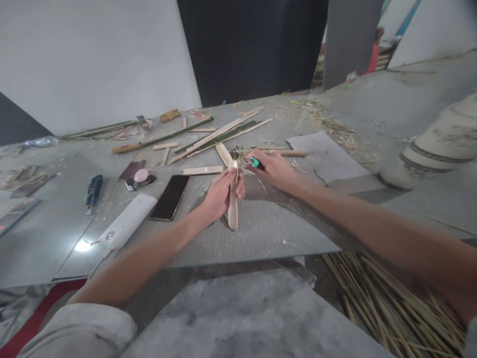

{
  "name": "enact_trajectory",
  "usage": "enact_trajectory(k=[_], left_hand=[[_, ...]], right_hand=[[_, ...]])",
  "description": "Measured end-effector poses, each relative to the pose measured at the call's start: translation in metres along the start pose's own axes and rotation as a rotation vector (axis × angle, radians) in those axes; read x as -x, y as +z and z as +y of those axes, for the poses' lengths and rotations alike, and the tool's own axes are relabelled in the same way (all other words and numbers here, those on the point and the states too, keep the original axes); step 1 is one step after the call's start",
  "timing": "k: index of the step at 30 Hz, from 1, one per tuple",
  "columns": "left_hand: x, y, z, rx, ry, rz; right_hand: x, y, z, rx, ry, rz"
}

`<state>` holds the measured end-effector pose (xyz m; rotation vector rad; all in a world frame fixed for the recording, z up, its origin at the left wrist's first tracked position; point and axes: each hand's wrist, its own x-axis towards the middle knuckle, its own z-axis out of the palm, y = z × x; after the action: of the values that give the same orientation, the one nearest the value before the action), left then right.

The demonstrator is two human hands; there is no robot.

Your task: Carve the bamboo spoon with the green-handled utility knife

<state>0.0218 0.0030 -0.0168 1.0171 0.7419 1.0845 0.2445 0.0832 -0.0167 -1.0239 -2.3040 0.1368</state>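
My left hand (223, 195) is closed around a pale strip of bamboo (232, 214), which points down toward the table's front edge. Its lower end looks rounded and slightly hollowed. Just right of the strip's upper end, my right hand (274, 169) grips a teal-and-black handled tool (254, 161); its working end is blurred among curly shavings (243, 154). Behind the held strip lies another flat piece of bamboo (223, 153), partly covered by its upper end. A short flat bamboo piece (203, 170) rests on the table left of my hands.
Long split bamboo strips (223, 134) lie behind my hands. To the left are a phone (170, 197), a white power bank (128, 221) and a blue box cutter (94, 193). Paper (331, 156) and a pale cylinder (436, 141) stand right. Bamboo sticks (383, 298) lie below the table edge.
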Motion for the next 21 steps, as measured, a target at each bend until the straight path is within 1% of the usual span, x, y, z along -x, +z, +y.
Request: enact_trajectory(k=[3, 6, 9, 11, 17, 21], left_hand=[[-0.005, -0.007, 0.009, -0.028, -0.039, 0.020], [-0.005, -0.010, 0.014, -0.057, -0.055, 0.033], [-0.003, -0.009, 0.014, -0.071, -0.058, 0.039], [-0.002, -0.009, 0.012, -0.074, -0.060, 0.037], [-0.001, -0.010, 0.011, -0.068, -0.065, 0.023], [-0.001, -0.011, 0.011, -0.081, -0.074, 0.004]], right_hand=[[0.002, -0.001, 0.000, 0.046, 0.022, 0.022], [0.006, -0.001, -0.003, 0.083, 0.004, -0.012], [0.008, 0.001, -0.008, 0.100, -0.017, -0.070], [0.007, 0.003, -0.010, 0.111, -0.004, -0.095], [0.000, 0.000, -0.016, 0.162, 0.067, -0.120], [0.000, -0.003, -0.021, 0.197, 0.072, -0.148]])
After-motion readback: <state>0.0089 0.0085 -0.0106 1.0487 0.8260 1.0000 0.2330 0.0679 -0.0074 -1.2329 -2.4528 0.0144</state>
